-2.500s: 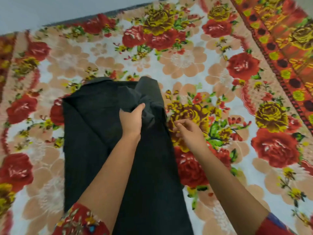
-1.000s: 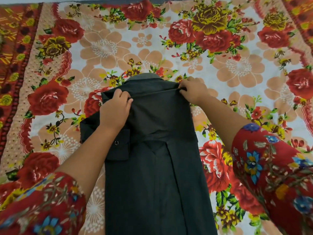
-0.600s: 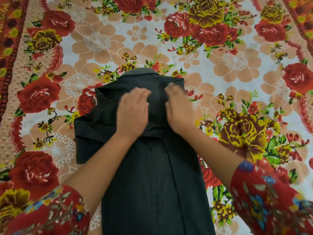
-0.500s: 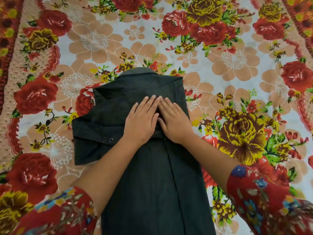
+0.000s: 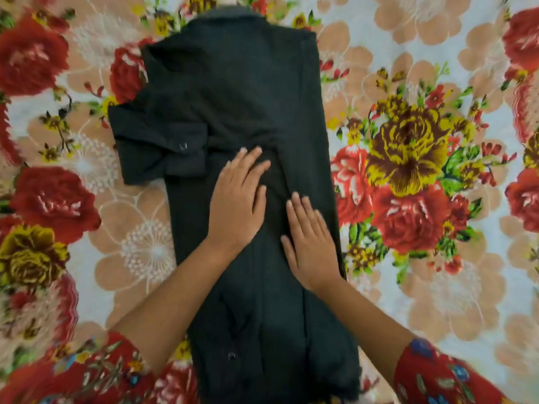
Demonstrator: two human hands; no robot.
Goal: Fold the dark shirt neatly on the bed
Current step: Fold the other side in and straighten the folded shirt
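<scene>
The dark shirt lies lengthwise on the flowered bedsheet, collar at the far end, folded into a long narrow strip. One sleeve with a small button sticks out to the left near the top. My left hand rests flat, palm down, on the middle of the shirt. My right hand lies flat beside it, a little nearer to me, along the shirt's right half. Neither hand grips the cloth; the fingers are stretched out. The shirt's hem reaches the bottom of the view between my forearms.
The bedsheet with red and yellow roses fills the whole view on both sides of the shirt. My red patterned sleeves show at the bottom corners.
Both flat hands have slid down the shirt from near the collar to its middle. Before that, they pinched the shoulders, then pressed flat. The view has come closer.
</scene>
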